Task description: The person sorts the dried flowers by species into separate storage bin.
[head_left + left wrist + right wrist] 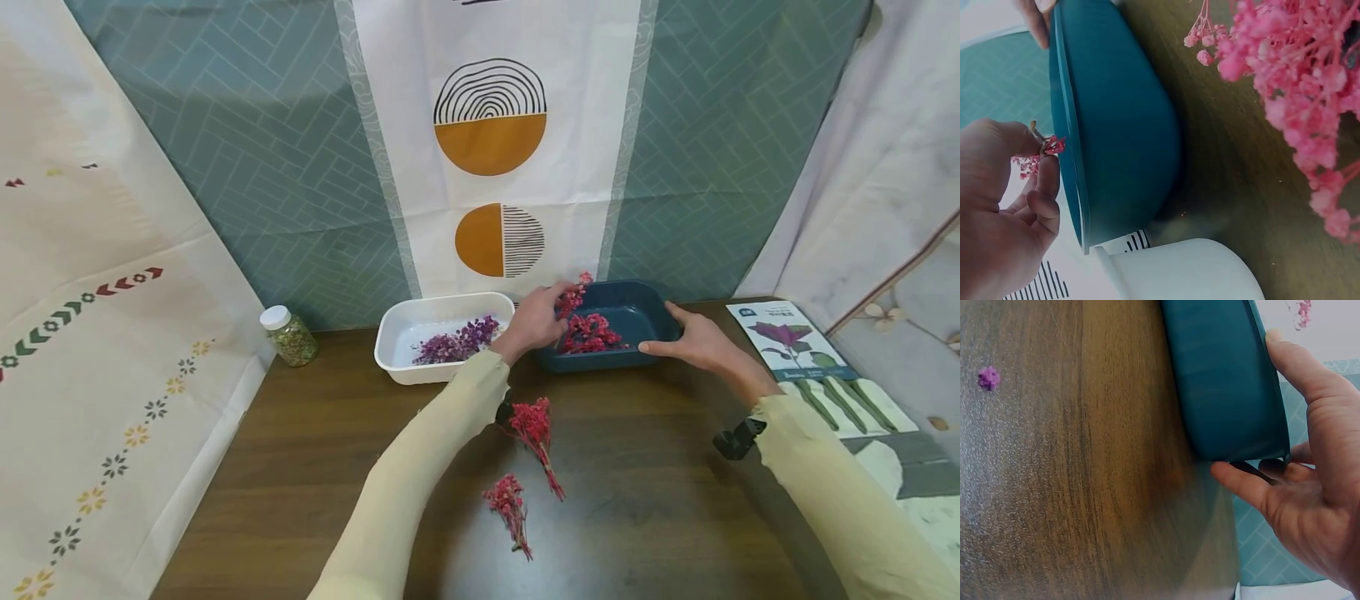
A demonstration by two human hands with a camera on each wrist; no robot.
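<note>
My left hand (534, 321) pinches a sprig of pink-red dried flowers (573, 300) over the left end of a dark blue tray (637, 315). In the left wrist view, the sprig's stem end (1044, 147) shows between the thumb and fingertips, beside the tray's rim. My right hand (701, 340) grips the tray's right end. Its thumb and fingers spread around the corner in the right wrist view, touching the tray wall (1229, 381). More pink-red dried flowers (592, 335) lie inside the blue tray.
Left of the blue tray stands a white tray (396, 337) holding purple dried flowers (459, 342). Two pink-red bunches, one larger (532, 427) and one smaller (508, 502), lie on the brown table. A white-lidded jar (291, 337) stands far left; a printed packet (787, 340) lies right.
</note>
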